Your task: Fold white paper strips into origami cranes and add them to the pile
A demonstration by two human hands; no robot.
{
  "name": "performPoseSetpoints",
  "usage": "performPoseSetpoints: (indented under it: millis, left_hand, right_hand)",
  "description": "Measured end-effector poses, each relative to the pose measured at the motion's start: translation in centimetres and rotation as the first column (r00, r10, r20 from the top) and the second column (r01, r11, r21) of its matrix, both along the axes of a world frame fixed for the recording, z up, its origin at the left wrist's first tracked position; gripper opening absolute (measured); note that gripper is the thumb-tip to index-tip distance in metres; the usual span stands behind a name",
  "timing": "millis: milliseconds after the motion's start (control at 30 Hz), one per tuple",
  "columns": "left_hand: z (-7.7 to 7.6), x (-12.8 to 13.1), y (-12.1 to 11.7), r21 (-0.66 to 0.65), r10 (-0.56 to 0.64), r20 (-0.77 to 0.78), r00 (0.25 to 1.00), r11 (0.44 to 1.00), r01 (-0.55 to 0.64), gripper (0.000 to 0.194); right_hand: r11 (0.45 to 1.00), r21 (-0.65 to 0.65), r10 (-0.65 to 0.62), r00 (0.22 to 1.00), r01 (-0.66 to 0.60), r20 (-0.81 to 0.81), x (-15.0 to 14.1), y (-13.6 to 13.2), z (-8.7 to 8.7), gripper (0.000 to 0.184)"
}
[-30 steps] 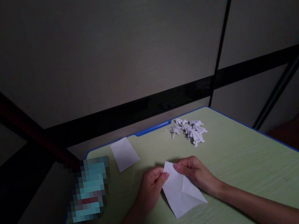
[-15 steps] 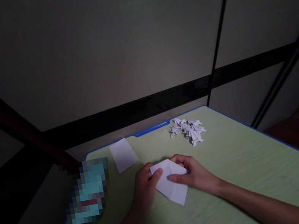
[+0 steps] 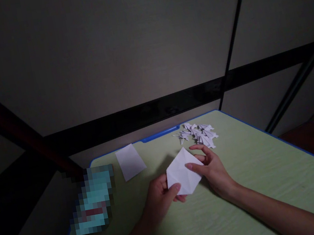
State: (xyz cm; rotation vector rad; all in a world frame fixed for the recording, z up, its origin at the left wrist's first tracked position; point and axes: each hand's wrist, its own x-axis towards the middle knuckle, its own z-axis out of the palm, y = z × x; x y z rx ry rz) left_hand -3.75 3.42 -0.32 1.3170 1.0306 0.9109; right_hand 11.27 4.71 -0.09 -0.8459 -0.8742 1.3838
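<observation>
A creased, partly folded sheet of white paper [image 3: 183,172] is held up above the green table, its pointed corner facing away from me. My left hand [image 3: 161,193] pinches its lower left edge, thumb on top and fingers underneath. On the right side, my right hand [image 3: 213,170] grips the sheet with the thumb pressed on its face, while the index finger is lifted off near the upper edge. Behind the sheet lies a cluster of several small folded paper figures [image 3: 204,133].
A flat white sheet [image 3: 131,161] lies at the table's back left. Beside it rests a blurred-out bluish rectangular object [image 3: 93,203]. The green table [image 3: 256,181] has a blue edge and a blue slot [image 3: 161,133] at the back, against a panelled wall.
The paper has been turned and raised, so its point now faces away from me. My left hand has shifted right and down along it; my right hand has moved slightly right.
</observation>
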Motion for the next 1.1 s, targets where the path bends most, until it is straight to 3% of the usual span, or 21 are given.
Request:
performPoseSetpoints:
  millis: [367, 500, 667, 800, 933, 1100]
  left_hand:
    - [0.4, 1.2, -1.0, -0.077, 0.213, 0.082, 0.974, 0.975, -0.207, 0.024]
    - [0.3, 1.2, -1.0, -0.086, 0.185, 0.062, 0.981, 0.98, -0.179, 0.024]
    - [0.0, 1.6, -1.3, -0.117, 0.104, 0.02, 0.994, 0.988, -0.101, 0.02]
    - [0.2, 1.7, -1.5, -0.126, 0.081, 0.038, 0.996, 0.989, -0.076, 0.019]
    - [0.3, 1.3, -1.0, -0.046, 0.152, 0.079, 0.985, 0.988, -0.149, 0.019]
    - [0.1, 0.9, -0.5, 0.005, 0.285, 0.069, 0.956, 0.958, -0.286, 0.016]
  right_hand:
    - [0.996, -0.058, 0.054, 0.962, -0.072, -0.267, -1.1, -0.7, 0.1, 0.046]
    - [0.99, -0.06, 0.109, 0.96, -0.129, -0.258, -1.0, -0.5, -0.1, 0.039]
    - [0.998, -0.048, 0.03, 0.967, -0.044, -0.255, -1.1, -0.6, -0.1, 0.052]
    - [0.999, -0.036, 0.012, 0.976, -0.02, -0.217, -1.1, -0.6, -0.1, 0.049]
    - [0.998, -0.046, 0.034, 0.98, -0.044, -0.196, -1.0, -0.5, -0.3, 0.043]
    - [0.992, 0.003, 0.124, 0.984, -0.124, -0.127, -1.2, -0.5, -0.5, 0.021]
